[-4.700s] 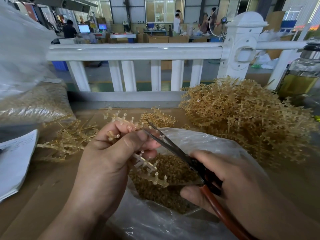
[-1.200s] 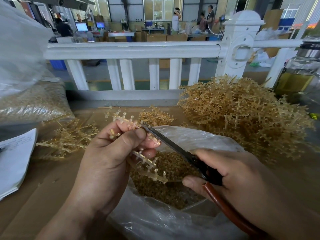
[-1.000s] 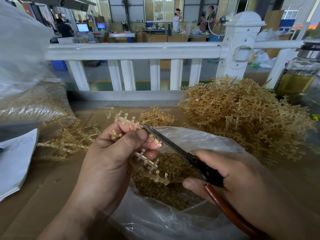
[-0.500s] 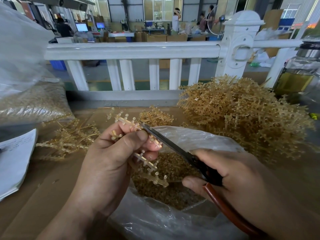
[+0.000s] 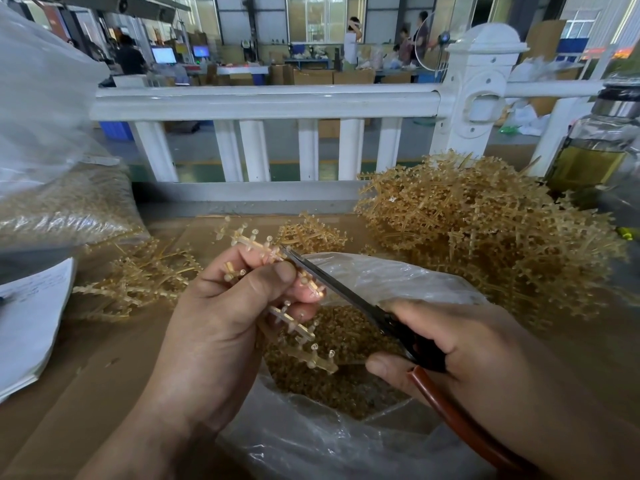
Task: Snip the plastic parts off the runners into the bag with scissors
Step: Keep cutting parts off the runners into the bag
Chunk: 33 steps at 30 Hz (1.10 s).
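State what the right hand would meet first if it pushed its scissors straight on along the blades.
The runner pinched in the left hand; the scissors seem to touch it, depth unclear.

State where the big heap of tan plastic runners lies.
In the head view, the big heap of tan plastic runners lies on the right, behind the clear plastic bag, in front of the white railing post.

runner heap (image 5: 485, 237) crowds right; white railing (image 5: 263, 100) blocks beyond.

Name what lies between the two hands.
Head view: the dark-bladed scissors reach from the right hand to the tan plastic runner in the left hand, over the clear plastic bag.
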### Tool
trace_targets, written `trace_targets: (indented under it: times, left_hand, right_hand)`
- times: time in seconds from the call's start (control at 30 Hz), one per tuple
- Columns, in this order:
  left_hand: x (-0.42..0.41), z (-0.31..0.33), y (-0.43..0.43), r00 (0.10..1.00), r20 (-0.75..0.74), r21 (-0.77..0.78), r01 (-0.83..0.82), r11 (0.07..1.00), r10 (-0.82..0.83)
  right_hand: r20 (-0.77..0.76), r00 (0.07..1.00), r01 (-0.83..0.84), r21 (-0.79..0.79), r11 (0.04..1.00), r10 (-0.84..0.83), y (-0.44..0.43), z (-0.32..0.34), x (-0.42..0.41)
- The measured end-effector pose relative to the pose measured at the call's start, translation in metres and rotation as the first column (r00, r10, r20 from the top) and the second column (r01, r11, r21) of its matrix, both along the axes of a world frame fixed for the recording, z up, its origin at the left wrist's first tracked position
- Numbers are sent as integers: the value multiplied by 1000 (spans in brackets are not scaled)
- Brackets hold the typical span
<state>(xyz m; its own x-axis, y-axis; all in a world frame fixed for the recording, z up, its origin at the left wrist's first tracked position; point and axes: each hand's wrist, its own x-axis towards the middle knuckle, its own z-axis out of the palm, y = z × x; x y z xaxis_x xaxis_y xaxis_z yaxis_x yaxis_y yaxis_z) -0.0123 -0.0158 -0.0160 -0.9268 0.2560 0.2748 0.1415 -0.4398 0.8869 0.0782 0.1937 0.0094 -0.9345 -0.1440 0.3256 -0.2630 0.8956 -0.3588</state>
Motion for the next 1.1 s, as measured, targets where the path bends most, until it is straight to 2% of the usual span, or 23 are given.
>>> trace_targets:
  times: [0.33,1.1]
  left_hand:
    - [1,1,0,1000,5,-3,-4,1000,4]
    - [4,1,1,999,-33,-28,17,999,-18]
  right_hand:
    - [41,999,-11,-38,999,12,0,1,0]
    - [-14,999,-31,-37,999,31,0,-2,0]
